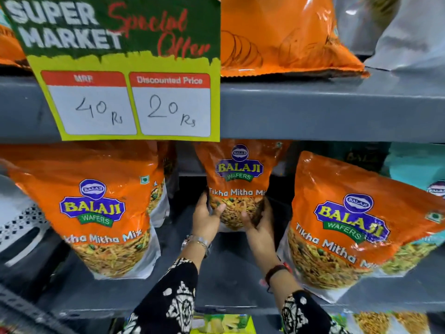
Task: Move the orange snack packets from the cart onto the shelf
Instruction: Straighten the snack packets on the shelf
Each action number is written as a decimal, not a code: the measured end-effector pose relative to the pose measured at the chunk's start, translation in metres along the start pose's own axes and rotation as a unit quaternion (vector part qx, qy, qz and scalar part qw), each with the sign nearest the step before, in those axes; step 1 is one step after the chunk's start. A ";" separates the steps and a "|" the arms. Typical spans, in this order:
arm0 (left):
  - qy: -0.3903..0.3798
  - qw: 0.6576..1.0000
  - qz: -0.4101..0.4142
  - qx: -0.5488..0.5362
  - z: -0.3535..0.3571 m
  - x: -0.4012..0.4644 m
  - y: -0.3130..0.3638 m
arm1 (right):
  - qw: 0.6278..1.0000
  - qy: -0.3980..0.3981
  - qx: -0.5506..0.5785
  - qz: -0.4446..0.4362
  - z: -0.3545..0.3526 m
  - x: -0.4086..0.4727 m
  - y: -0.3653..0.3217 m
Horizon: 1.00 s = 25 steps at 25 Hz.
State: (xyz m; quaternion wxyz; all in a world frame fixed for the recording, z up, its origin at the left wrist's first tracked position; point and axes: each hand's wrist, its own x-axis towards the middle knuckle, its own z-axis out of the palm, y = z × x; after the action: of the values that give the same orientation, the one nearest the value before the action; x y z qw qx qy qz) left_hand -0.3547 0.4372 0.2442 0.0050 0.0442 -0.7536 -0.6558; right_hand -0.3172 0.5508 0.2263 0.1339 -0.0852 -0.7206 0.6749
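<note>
Both hands hold one orange snack packet (237,182) upright at the back of the grey shelf (240,280): the left hand (207,220) and right hand (258,224) have their fingers wrapped around its lower sides. Two more packets stand left (96,208) and right (349,227) of the fingers.

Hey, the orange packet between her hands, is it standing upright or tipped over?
Upright. The middle packet shows its logo at top and lettering level, with the left hand and right hand cupping its lower sides.
</note>
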 end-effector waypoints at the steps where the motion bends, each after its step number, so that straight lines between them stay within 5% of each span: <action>1: 0.000 1.000 0.002 -0.002 -0.003 0.001 -0.001 | 1.000 -0.007 -0.003 -0.002 -0.001 0.000 -0.001; 18: 0.015 0.998 0.052 0.038 -0.009 0.007 -0.015 | 0.998 -0.038 -0.035 0.031 -0.003 0.005 0.006; 22: 0.079 0.994 0.074 0.032 -0.008 -0.020 -0.022 | 0.990 0.010 -0.126 -0.055 -0.018 -0.031 0.013; 25: 0.077 0.981 0.171 0.059 0.002 -0.052 -0.017 | 0.977 0.024 -0.157 -0.142 -0.047 -0.072 0.016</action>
State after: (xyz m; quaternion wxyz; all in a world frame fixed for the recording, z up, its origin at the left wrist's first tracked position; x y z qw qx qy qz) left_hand -0.3015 0.4406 0.2294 0.1720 -0.0346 -0.7848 -0.5944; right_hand -0.2354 0.5753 0.2070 0.2305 -0.0181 -0.8190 0.5252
